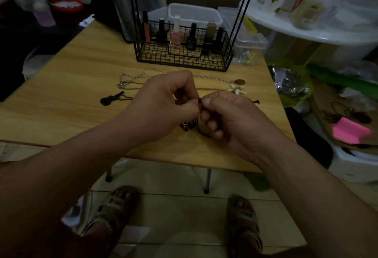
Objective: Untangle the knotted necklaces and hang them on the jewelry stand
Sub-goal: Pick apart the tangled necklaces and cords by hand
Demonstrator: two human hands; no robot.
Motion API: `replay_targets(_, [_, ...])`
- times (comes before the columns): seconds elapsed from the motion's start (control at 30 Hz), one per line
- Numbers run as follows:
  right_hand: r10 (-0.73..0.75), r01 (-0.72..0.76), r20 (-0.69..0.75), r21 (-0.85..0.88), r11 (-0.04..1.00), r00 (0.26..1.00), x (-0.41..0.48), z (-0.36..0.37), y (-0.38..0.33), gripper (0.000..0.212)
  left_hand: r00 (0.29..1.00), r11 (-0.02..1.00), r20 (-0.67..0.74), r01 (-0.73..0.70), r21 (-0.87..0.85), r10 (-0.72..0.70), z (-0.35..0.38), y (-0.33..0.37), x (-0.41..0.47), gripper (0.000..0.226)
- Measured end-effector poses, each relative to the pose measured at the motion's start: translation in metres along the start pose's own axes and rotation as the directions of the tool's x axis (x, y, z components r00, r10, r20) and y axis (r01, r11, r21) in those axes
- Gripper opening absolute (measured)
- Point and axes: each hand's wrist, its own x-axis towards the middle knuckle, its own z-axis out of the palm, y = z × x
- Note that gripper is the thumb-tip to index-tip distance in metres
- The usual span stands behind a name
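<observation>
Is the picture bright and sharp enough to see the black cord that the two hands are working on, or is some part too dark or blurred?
Head view: dim overall, forearms near-black at the bottom corners. The black cord shows only as a short dark bit between left hand and right hand; the knot is unreadable. The white shelf at upper right is blurred, and wide-angle distortion bends the table edges.

2 hands, left hand [163, 102] & right hand [231, 118], over 1 wooden counter [71, 114]. On it: 1 black wire basket [182, 57] w/ approx 7 polish bottles [176, 32], 1 silver chain [139, 75], 3 pendants in plain view: guitar pendant [111, 98], starfish pendant [237, 89], brown oval pendant [239, 82]. 1 black cord [200, 102] between the fingers; 2 sandalled feet [114, 206] on floor.
</observation>
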Motion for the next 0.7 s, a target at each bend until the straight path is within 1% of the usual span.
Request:
replay_targets(0.03, [-0.026,0.026,0.0,-0.017,1.0,1.0,-0.001,0.0,-0.001,0.014,1.0,1.0,0.006,0.003,-0.015,-0.003,-0.001,0.0,0.0,0.012])
replay_targets(0.07, [-0.065,0.063,-0.02,-0.076,0.995,0.998,-0.001,0.001,0.0,0.014,1.0,1.0,0.009,0.006,-0.027,-0.006,-0.001,0.0,0.0,0.011])
replay_targets(0.1, [-0.13,0.116,-0.058,-0.195,0.974,0.99,-0.002,0.001,0.0,0.014,1.0,0.999,0.01,0.007,-0.039,-0.006,0.0,0.0,-0.001,0.012])
replay_targets(0.13, [-0.221,0.176,-0.093,-0.352,0.919,0.971,-0.002,0.002,0.002,0.013,1.0,0.999,0.009,0.005,-0.042,-0.005,0.002,-0.001,-0.001,0.013])
replay_targets(0.17, [-0.319,0.23,-0.101,-0.496,0.837,0.942,-0.002,0.002,0.004,0.012,1.0,1.0,0.007,0.004,-0.031,-0.004,0.003,-0.002,-0.002,0.014])
replay_targets(0.2, [-0.393,0.27,-0.088,-0.592,0.76,0.915,-0.001,0.002,0.005,0.01,1.0,1.0,0.004,-0.003,0.004,0.003,0.005,-0.003,-0.002,0.014])
replay_targets(0.23, [-0.435,0.295,-0.07,-0.638,0.711,0.898,0.0,0.002,0.006,0.01,1.0,0.997,0.002,-0.024,0.067,0.024,0.005,-0.004,-0.002,0.014])
replay_targets(0.3, [-0.45,0.306,-0.041,-0.678,0.669,0.892,0.001,-0.003,0.006,0.011,0.995,0.965,0.021,-0.097,0.245,0.095,0.003,-0.004,0.0,0.01])
replay_targets(0.37, [-0.424,0.279,-0.026,-0.716,0.64,0.905,0.002,-0.006,0.006,0.01,0.988,0.916,0.075,-0.156,0.37,0.138,0.001,-0.003,0.0,0.006])
replay_targets(0.47, [-0.437,0.264,0.004,-0.802,0.536,0.9,0.001,-0.008,0.007,0.008,0.979,0.857,0.142,-0.199,0.475,0.149,0.003,0.002,0.0,0.013])
replay_targets(0.53, [-0.443,0.259,0.036,-0.853,0.453,0.896,-0.001,-0.006,0.007,0.008,0.967,0.807,0.185,-0.247,0.537,0.173,0.005,0.005,0.0,0.013])
replay_targets(0.57, [-0.436,0.249,0.041,-0.868,0.43,0.899,-0.001,-0.006,0.007,0.008,0.963,0.787,0.201,-0.262,0.558,0.178,0.006,0.005,0.0,0.011])
replay_targets(0.6, [-0.422,0.234,0.034,-0.871,0.432,0.906,-0.002,-0.006,0.006,0.009,0.96,0.775,0.212,-0.274,0.569,0.183,0.007,0.006,0.001,0.01])
replay_targets(0.63, [-0.401,0.217,0.014,-0.857,0.467,0.916,-0.001,-0.006,0.005,0.01,0.957,0.769,0.215,-0.286,0.572,0.196,0.007,0.007,0.002,0.01])
replay_targets(0.67, [-0.371,0.199,-0.018,-0.819,0.538,0.929,-0.001,-0.006,0.003,0.011,0.954,0.765,0.21,-0.297,0.571,0.214,0.007,0.008,0.003,0.01])
replay_targets(0.7, [-0.33,0.176,-0.056,-0.754,0.633,0.942,0.0,-0.006,0.002,0.011,0.951,0.762,0.197,-0.308,0.57,0.237,0.007,0.009,0.004,0.009])
